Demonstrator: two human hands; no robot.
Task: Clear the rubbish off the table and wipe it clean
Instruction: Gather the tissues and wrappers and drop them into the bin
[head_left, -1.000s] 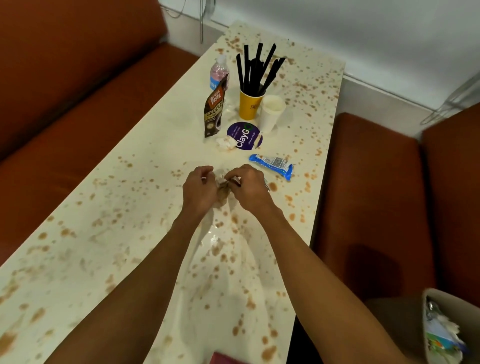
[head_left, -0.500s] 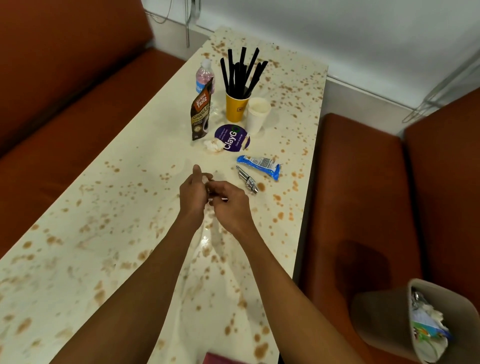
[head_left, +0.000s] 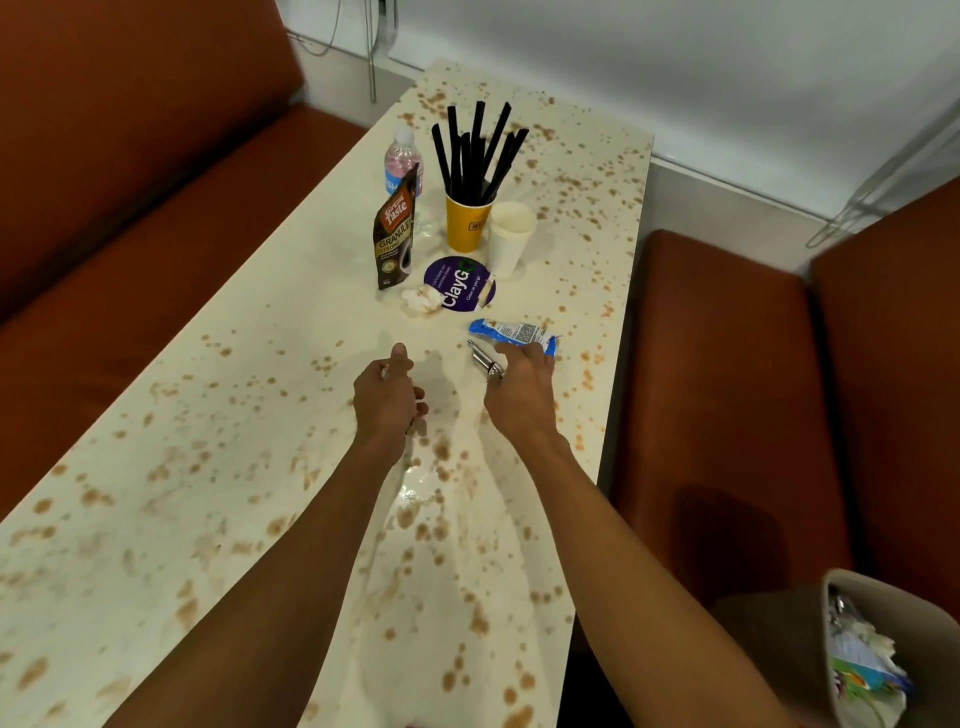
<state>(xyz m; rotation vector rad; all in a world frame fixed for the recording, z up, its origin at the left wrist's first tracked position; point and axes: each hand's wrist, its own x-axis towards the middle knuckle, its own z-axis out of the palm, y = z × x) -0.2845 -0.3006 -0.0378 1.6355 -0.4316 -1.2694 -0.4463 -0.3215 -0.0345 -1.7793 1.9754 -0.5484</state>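
Rubbish lies mid-worktop (head_left: 218, 415) toward the right edge: blue wrapper (head_left: 511, 332), silver wrapper (head_left: 483, 358) just beside it, crumpled tissue (head_left: 422, 300) farther up.

Right hand (head_left: 519, 387): fingers loosely straight, over the silver one, tips at the blue, likely gathering both in one go.

Left hand (head_left: 387, 397): curled; holding a scrap or not, cannot tell.

Bin (head_left: 831, 623): off the near right corner, handy for drops.

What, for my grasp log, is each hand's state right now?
Left hand: fingers curled; whether they hold anything cannot be told.
Right hand: fingertips at the blue wrapper; grip cannot be told.
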